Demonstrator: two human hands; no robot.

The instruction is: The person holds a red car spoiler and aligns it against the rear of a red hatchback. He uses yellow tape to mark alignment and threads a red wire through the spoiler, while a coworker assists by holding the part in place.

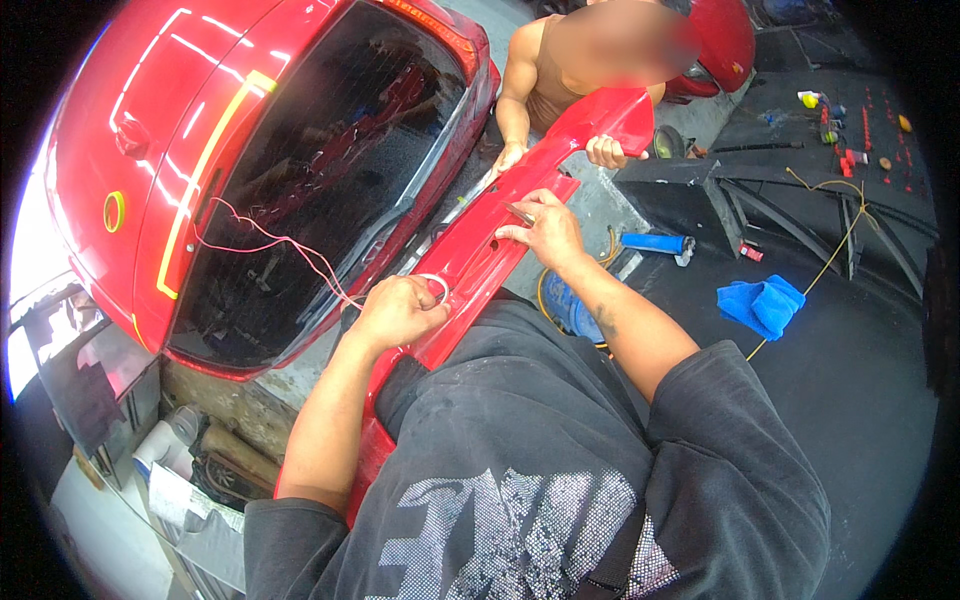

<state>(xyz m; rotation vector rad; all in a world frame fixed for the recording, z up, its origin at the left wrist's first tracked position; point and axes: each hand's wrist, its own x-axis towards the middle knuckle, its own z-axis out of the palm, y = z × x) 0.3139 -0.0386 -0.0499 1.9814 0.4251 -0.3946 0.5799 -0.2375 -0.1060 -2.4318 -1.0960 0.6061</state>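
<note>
1. The long, glossy red bodywork panel point(478, 222) lies slantwise across the wearer's lap, off the glossy red car point(95, 150) beside it; I'd judge it unfitted, with handwork on it under way.
2. The right hand point(548, 228) is closed in a pinch on a small, slim dark object point(521, 214) against the panel.
3. The left hand point(402, 312) has curled fingers beside a round white ring point(442, 284); I can't tell whether it grips that.
4. Thin pink wires point(290, 240) trail from the dark rear window point(330, 150) towards that hand; their ends are hidden.
5. A co-worker's hand point(605, 152) steadies the far end, so it seems unfinished; how much remains, I can't tell.
</note>
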